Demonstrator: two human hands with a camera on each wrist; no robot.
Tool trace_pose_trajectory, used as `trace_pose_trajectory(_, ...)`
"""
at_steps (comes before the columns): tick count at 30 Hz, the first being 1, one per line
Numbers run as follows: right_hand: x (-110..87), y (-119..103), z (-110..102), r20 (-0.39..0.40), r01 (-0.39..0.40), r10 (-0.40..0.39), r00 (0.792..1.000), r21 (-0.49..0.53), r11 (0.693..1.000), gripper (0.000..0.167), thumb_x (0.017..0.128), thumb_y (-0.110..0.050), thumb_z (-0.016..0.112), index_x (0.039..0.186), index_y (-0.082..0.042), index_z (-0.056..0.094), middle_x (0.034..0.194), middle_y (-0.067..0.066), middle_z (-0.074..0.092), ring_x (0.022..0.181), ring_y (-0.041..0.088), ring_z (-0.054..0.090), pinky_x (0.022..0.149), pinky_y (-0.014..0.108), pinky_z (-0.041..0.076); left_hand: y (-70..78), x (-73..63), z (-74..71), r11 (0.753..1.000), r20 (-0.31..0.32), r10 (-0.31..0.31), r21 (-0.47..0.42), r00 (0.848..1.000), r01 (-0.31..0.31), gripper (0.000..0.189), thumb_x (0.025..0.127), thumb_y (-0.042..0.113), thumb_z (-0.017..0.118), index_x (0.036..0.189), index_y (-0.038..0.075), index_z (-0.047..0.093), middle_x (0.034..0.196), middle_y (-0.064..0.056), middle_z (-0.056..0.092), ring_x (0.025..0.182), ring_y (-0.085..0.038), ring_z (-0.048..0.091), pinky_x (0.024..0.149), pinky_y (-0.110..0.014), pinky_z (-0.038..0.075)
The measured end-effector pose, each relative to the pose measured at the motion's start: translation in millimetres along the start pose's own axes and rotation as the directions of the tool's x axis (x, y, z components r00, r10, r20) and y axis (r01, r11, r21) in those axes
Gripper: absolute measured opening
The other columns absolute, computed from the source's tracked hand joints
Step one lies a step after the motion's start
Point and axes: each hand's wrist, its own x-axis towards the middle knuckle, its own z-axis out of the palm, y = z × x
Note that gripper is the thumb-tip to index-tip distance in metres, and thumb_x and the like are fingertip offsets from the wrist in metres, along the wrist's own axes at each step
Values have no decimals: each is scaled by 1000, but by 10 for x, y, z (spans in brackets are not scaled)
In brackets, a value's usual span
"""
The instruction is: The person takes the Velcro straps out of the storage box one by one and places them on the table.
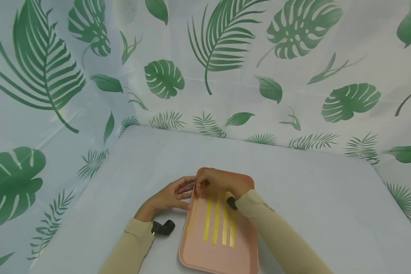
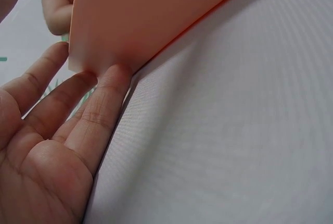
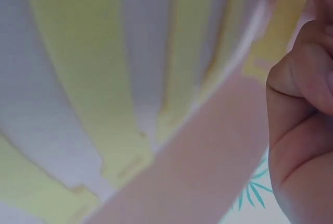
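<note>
Step in hand, as judged: alignment of a yellow strip inside the tray.

1. Left hand [image 1: 171, 196]: fingers are extended and spread, fingertips [image 2: 117, 75] against the outer side of the salmon-pink tray [image 1: 222, 260]. They support without gripping. Apply light, even pressure; excess force may shift the tray or tip its edge.

2. Right hand [image 1: 220, 180]: fingers are curled narrow inside the tray's far-left corner, just across the rim from the left fingertips. They appear to pinch the end strip [image 3: 283, 23]; the pads are hidden, so the exact contact cannot be confirmed.

3. Use the parallel strips [image 1: 216, 224], which run from beneath the right hand toward the wearer, as the reference. Match the end strip's direction and spacing to theirs. Line up the slotted ends [image 3: 127, 166] before releasing the pinch. Lower the strip flat; a curled or skewed strip could overlap its neighbour.

Count:
- Tray: one, under the right fingers and beside the left, on the white table surface [image 1: 150, 146].
- Yellow strips: five; four distinct to the right of the pinching fingertips, plus the end strip, faint in the head view.
- Black wrist cameras [image 1: 163, 227]: two, one behind each hand.
</note>
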Motion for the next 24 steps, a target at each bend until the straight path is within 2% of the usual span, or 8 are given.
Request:
trace_pose_trajectory(4,-63,-73,-52,-25,39,-40,999,-23,999,16,99,4,75,88,-8,76,102,0,67,92,9,55,84,28,51,5,5,8,1000,4,-1,-1,1000,1,98,87,-1,87,165,-10,27,171,-32,30,158,-49,31,120,-35,48)
trace_pose_trajectory(9,-170,-162,-119,-76,120,-122,990,-28,992,15,100,8,71,96,-6,75,108,7,71,82,8,52,74,26,50,5,9,16,1000,7,2,11,1000,-2,98,88,-2,87,165,-10,27,171,-31,30,158,-49,32,120,-34,48)
trace_pose_trajectory(12,-258,-218,-151,-140,124,-129,982,-40,991,18,100,10,69,102,-5,79,106,11,71,79,8,49,71,26,46,9,16,28,1000,8,3,18,1000,-3,97,88,-4,86,165,-10,27,171,-31,29,158,-48,31,120,-34,47)
trace_pose_trajectory(16,-366,-294,-184,-206,109,-115,972,-39,993,19,102,9,67,106,-4,80,98,8,66,74,8,44,70,25,44,20,17,41,1000,4,-1,16,1000,1,98,87,-2,87,165,-10,27,171,-31,28,158,-49,30,121,-35,47)
trace_pose_trajectory(19,-426,-319,-197,-244,117,-119,963,-22,993,20,103,10,64,103,-3,80,97,4,64,70,9,41,67,25,42,19,9,38,1000,-8,-11,24,1000,11,99,88,1,87,165,-9,27,171,-31,29,158,-49,31,120,-35,48)
trace_pose_trajectory(24,-528,-349,-210,-306,132,-125,944,2,991,24,97,13,60,96,-3,78,97,4,64,70,14,42,66,26,38,8,5,39,999,-19,-19,31,1000,20,98,88,1,88,165,-9,28,171,-31,29,157,-50,32,119,-34,48)
